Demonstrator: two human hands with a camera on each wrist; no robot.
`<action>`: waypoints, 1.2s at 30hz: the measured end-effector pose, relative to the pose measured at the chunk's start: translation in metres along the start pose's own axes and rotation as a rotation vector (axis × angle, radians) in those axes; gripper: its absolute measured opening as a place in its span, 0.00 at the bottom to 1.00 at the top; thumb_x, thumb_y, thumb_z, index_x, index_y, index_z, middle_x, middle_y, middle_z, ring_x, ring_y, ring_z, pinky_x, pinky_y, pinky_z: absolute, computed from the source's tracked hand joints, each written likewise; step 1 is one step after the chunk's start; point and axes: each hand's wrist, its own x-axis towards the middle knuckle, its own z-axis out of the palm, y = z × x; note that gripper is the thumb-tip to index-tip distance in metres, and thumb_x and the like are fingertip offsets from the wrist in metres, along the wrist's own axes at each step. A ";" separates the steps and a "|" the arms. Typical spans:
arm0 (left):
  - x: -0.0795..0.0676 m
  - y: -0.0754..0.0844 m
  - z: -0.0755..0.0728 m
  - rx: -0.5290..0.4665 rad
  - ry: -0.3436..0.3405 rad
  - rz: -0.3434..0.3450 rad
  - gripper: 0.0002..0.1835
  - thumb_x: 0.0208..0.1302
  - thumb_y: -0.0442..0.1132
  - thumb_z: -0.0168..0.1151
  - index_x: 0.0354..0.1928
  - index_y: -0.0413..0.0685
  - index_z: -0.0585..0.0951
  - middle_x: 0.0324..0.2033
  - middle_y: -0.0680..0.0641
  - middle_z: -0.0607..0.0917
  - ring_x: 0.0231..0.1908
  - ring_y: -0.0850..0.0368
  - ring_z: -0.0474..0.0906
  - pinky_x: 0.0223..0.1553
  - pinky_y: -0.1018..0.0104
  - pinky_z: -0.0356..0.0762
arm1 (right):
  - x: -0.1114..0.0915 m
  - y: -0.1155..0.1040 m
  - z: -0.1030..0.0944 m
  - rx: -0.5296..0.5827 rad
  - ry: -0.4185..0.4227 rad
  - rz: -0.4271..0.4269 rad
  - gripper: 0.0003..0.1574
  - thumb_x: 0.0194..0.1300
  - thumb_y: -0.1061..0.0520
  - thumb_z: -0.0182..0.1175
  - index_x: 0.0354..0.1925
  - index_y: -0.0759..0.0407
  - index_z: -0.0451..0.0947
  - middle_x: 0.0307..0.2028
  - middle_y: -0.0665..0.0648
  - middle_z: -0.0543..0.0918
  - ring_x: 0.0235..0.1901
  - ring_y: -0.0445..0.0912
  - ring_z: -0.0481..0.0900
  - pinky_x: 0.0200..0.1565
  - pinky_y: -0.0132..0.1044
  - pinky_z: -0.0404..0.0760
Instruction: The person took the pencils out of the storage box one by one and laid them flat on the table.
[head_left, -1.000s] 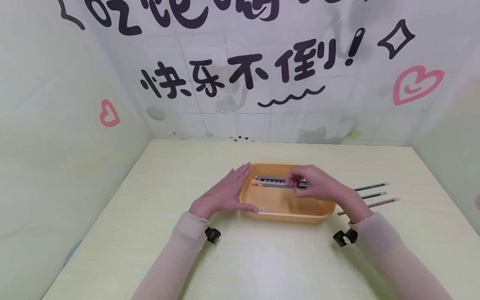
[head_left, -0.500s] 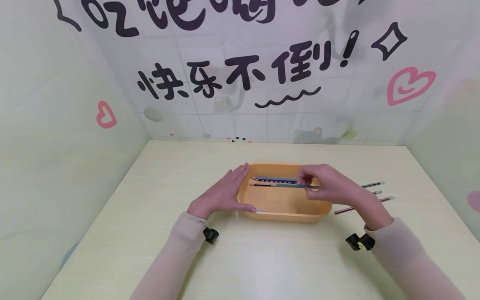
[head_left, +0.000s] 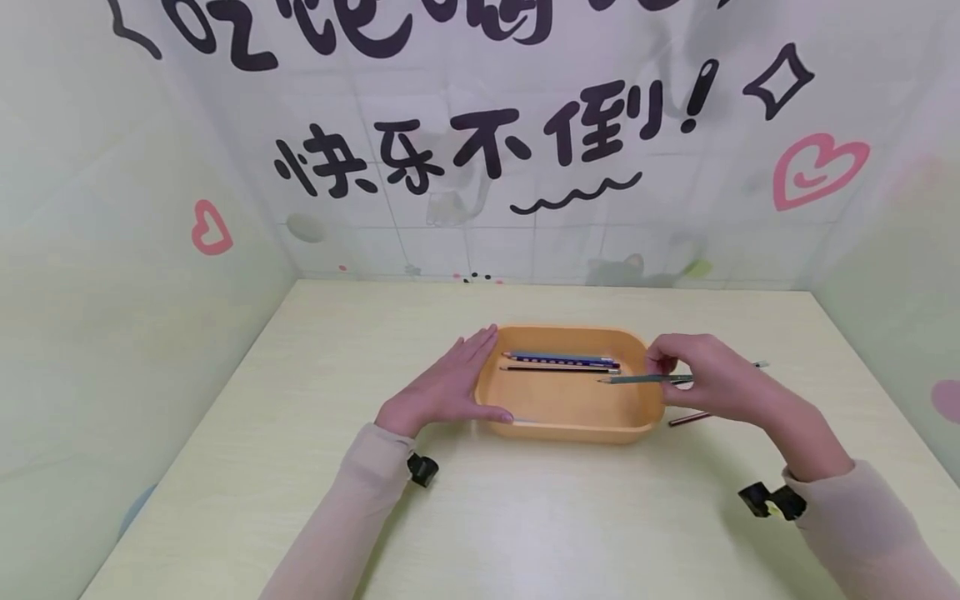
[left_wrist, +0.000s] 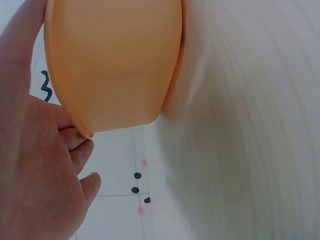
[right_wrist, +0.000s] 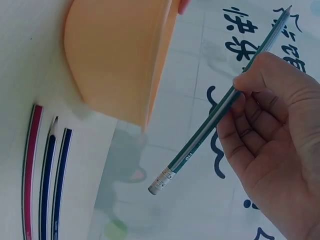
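Observation:
My right hand point(head_left: 712, 375) pinches a green pencil point(right_wrist: 205, 127) between thumb and fingers. The pencil's point lies over the right part of an orange plastic tray point(head_left: 570, 435), and its silver-banded eraser end shows in the right wrist view. My left hand point(head_left: 446, 387) spans the tray's left end, fingers straight along the back corner and thumb over the front rim. In the left wrist view its fingertips touch the rim. Inside the tray lie a light blue pencil point(head_left: 558, 356), a dark blue dotted pencil point(head_left: 566, 362) and a black pencil point(head_left: 558, 370).
On the table right of the tray lie a red-striped pencil point(right_wrist: 32, 165) and two blue pencils point(right_wrist: 47, 175), partly hidden by my right hand in the head view. A pale blue strip point(head_left: 525, 421) shows by the tray's front wall. Printed cloth walls point(head_left: 570, 250) enclose the back and sides.
My right hand has moved right, drawing the green pencil away from the others in the tray. The black pencil now lies uncovered there. My left hand stays at the tray's left end.

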 end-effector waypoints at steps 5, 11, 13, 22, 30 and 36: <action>0.000 0.000 0.000 -0.004 -0.008 -0.012 0.69 0.51 0.74 0.65 0.80 0.44 0.39 0.81 0.48 0.39 0.80 0.53 0.35 0.81 0.56 0.35 | -0.016 0.013 -0.002 -0.015 -0.011 0.056 0.19 0.49 0.72 0.66 0.32 0.50 0.75 0.29 0.42 0.79 0.32 0.35 0.76 0.34 0.31 0.82; 0.000 0.000 -0.001 -0.014 -0.005 -0.014 0.69 0.51 0.74 0.66 0.80 0.44 0.39 0.81 0.48 0.39 0.80 0.53 0.35 0.81 0.55 0.35 | -0.037 0.031 -0.003 -0.038 0.007 0.065 0.21 0.47 0.72 0.67 0.32 0.48 0.75 0.30 0.40 0.77 0.32 0.31 0.75 0.33 0.29 0.82; 0.001 0.000 0.000 -0.015 -0.004 -0.011 0.69 0.51 0.74 0.66 0.80 0.44 0.39 0.81 0.48 0.39 0.80 0.52 0.35 0.81 0.55 0.35 | -0.044 0.037 -0.002 -0.052 0.021 0.058 0.23 0.46 0.73 0.67 0.31 0.47 0.75 0.29 0.38 0.76 0.32 0.29 0.74 0.33 0.29 0.82; 0.001 0.000 -0.001 0.003 -0.005 -0.012 0.69 0.51 0.74 0.66 0.80 0.43 0.39 0.81 0.47 0.39 0.80 0.51 0.36 0.81 0.55 0.35 | -0.068 0.064 0.002 -0.125 0.061 0.038 0.24 0.42 0.74 0.68 0.30 0.47 0.74 0.28 0.38 0.75 0.30 0.29 0.73 0.30 0.28 0.79; 0.001 0.002 -0.001 -0.008 -0.013 -0.018 0.69 0.51 0.73 0.66 0.80 0.43 0.39 0.81 0.48 0.39 0.80 0.51 0.36 0.81 0.55 0.35 | -0.081 0.082 0.008 -0.148 -0.007 0.107 0.25 0.43 0.72 0.70 0.28 0.45 0.74 0.28 0.37 0.76 0.30 0.25 0.72 0.30 0.29 0.79; 0.001 0.002 -0.001 -0.013 -0.010 -0.020 0.69 0.51 0.73 0.67 0.80 0.44 0.39 0.81 0.48 0.39 0.80 0.52 0.36 0.81 0.56 0.34 | -0.081 0.089 0.014 -0.149 -0.094 0.163 0.23 0.45 0.72 0.70 0.28 0.46 0.73 0.28 0.38 0.75 0.30 0.28 0.71 0.31 0.31 0.79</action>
